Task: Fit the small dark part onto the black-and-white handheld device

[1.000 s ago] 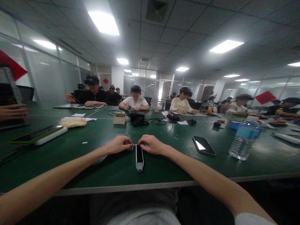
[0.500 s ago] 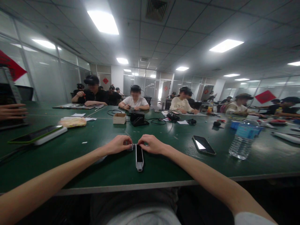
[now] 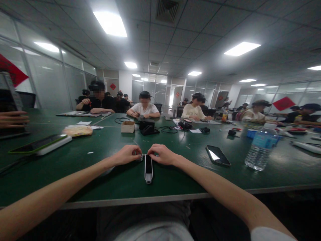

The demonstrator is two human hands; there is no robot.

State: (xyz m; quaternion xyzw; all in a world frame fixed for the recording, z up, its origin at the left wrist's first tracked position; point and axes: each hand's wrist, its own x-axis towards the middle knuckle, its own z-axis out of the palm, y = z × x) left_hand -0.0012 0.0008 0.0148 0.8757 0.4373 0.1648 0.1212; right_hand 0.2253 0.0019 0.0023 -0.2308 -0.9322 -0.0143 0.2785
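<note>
One green surface (image 3: 75,167) fills the middle of the frame. On it at right stand one water bottle (image 3: 260,147) and one dark phone (image 3: 217,155); at left lies one phone in a green case (image 3: 37,144), and at upper centre one small cardboard box (image 3: 128,127). One slim black-and-white device (image 3: 148,167) lies at centre, its far end between both hands. The left hand (image 3: 126,154) pinches a small metal part (image 3: 139,157) touching that end; the right hand (image 3: 162,154) has its fingers curled onto the device's far end.

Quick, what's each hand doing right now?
Left hand: closed, pinching a small part at the slim device.
Right hand: closed on the device's far end.
</note>
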